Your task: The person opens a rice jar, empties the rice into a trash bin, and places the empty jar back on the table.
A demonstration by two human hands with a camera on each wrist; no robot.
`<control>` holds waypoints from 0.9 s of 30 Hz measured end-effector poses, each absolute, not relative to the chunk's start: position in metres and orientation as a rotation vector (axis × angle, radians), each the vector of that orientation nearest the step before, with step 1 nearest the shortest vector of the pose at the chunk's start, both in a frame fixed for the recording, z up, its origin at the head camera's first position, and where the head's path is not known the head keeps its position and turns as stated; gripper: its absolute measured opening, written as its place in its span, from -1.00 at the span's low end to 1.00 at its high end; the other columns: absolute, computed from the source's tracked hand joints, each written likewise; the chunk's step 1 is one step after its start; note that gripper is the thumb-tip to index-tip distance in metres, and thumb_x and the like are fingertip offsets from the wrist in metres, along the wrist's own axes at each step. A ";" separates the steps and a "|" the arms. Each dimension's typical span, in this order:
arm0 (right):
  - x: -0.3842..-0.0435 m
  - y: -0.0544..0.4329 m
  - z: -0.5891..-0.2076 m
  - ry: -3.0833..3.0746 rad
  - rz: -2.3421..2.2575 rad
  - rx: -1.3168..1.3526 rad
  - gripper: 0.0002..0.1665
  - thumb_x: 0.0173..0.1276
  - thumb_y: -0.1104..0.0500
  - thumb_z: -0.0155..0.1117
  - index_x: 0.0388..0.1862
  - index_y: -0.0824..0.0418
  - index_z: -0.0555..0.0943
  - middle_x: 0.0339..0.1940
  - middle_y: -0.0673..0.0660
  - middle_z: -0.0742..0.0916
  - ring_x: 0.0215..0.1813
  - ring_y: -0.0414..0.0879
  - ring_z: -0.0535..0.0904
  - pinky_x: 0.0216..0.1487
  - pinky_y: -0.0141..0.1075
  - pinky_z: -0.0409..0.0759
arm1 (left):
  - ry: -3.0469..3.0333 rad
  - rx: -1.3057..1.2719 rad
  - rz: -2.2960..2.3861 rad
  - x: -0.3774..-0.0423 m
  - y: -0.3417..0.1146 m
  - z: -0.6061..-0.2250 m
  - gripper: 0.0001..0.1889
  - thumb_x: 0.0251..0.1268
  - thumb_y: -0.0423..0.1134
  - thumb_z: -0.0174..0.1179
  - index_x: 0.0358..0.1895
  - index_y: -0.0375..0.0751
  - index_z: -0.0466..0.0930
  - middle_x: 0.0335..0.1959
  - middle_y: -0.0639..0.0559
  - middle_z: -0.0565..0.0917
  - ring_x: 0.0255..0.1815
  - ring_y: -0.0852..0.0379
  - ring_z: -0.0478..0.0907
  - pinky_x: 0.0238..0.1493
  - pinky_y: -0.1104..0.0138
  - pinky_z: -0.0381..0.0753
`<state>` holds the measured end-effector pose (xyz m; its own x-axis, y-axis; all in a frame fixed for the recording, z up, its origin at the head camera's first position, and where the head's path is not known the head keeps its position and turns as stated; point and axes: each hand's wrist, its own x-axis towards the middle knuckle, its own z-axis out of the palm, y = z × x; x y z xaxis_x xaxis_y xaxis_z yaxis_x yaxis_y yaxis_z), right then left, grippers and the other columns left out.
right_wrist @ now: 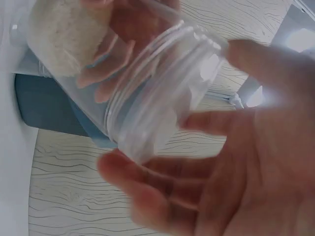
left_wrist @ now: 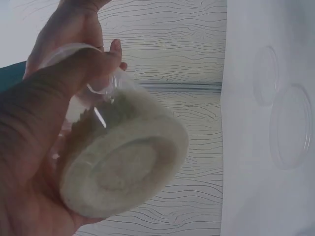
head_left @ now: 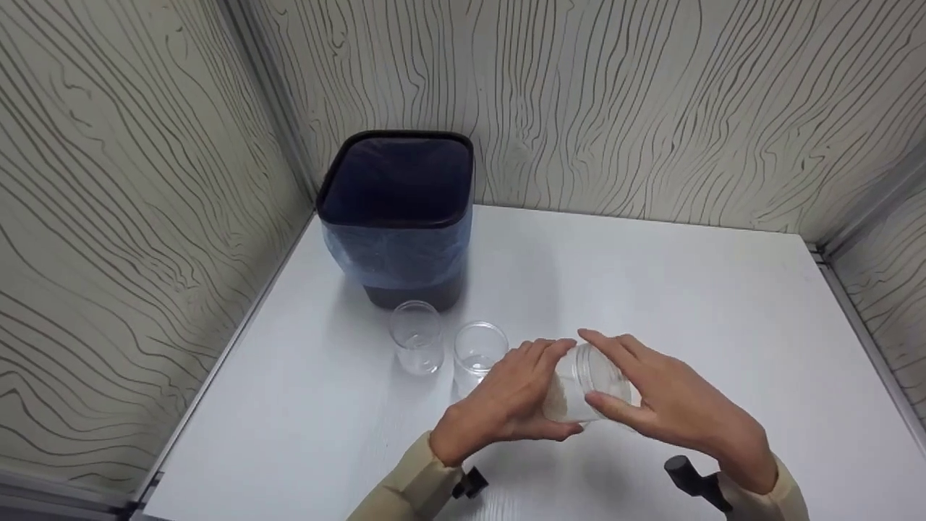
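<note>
A clear plastic jar [left_wrist: 123, 147] of whitish, rice-like grains [right_wrist: 69, 37] is tilted nearly on its side above the table. My left hand [head_left: 510, 401] grips its body near the base. At the other end, the thumb and fingers of my right hand [head_left: 676, 394] span the clear ridged rim [right_wrist: 157, 93]. Whether a lid covers this end, I cannot tell. In the head view two clear containers stand left of my hands: one [head_left: 416, 336] near the bin, the other [head_left: 481, 347] partly behind my left hand.
A dark bin [head_left: 416, 297] lined with a blue bag stands at the back left of the white table [head_left: 651, 289]. Wood-patterned panels [head_left: 579, 101] enclose the back and sides. Two clear round shapes, one smaller [left_wrist: 267, 76] and one larger [left_wrist: 290, 127], lie on the surface in the left wrist view.
</note>
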<state>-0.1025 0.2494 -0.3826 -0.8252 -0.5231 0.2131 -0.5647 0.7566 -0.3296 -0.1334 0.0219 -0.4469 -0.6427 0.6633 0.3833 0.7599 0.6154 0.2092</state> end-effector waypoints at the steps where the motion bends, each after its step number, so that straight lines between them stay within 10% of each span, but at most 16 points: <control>1: -0.102 0.251 -0.382 -2.810 0.617 0.955 -0.14 0.28 -0.16 0.34 0.51 -0.06 0.27 0.17 -0.11 0.62 -0.05 -0.30 0.59 -0.08 -0.34 0.61 | -2.581 -1.208 -0.583 -0.136 0.020 -0.448 0.06 -0.10 0.37 0.37 0.44 -0.05 0.09 0.14 0.08 0.53 0.03 0.20 0.51 -0.01 0.43 0.57; 8: -0.101 0.256 -0.380 -2.659 0.736 1.259 0.10 0.17 -0.04 0.49 0.58 0.12 0.11 0.57 0.13 0.29 0.54 -0.05 0.24 0.47 -0.62 0.02 | -2.558 -1.331 -0.798 -0.142 0.013 -0.456 0.08 -0.11 0.29 0.43 0.48 -0.03 0.08 0.12 0.09 0.53 0.06 0.22 0.51 0.07 0.49 0.51; 13: -0.103 0.251 -0.382 -2.788 0.589 0.801 -0.03 0.27 -0.15 0.36 0.57 -0.02 0.15 0.37 0.21 0.49 0.09 0.02 0.59 -0.07 -0.26 0.63 | -2.528 -1.073 -0.513 -0.136 0.024 -0.455 0.05 -0.12 0.35 0.39 0.41 -0.11 0.16 0.12 0.05 0.53 -0.01 0.16 0.53 -0.03 0.37 0.58; 19: -0.109 0.240 -0.388 -2.942 0.466 0.549 -0.27 0.46 -0.18 0.08 0.50 0.07 0.29 -0.11 0.18 0.67 -0.44 -0.20 0.46 -0.44 -0.27 0.49 | -2.459 -0.899 -0.312 -0.136 0.034 -0.454 0.04 -0.14 0.37 0.38 0.37 -0.15 0.19 0.10 0.00 0.54 0.01 0.09 0.56 -0.06 0.31 0.60; 27: -0.108 0.254 -0.389 -2.753 0.595 0.983 -0.11 0.26 -0.07 0.40 0.52 -0.12 0.24 0.40 0.08 0.50 0.20 -0.10 0.54 0.01 -0.11 0.65 | -2.623 -1.097 -0.642 -0.145 0.021 -0.456 0.07 -0.08 0.35 0.37 0.46 -0.06 0.09 0.17 0.06 0.50 0.08 0.18 0.50 0.07 0.36 0.58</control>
<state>-0.1081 0.2542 -0.3885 -0.7715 -0.5731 0.2763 -0.6360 0.7050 -0.3137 -0.1448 0.0214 -0.4561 -0.6946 0.6191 0.3665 0.7184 0.6243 0.3069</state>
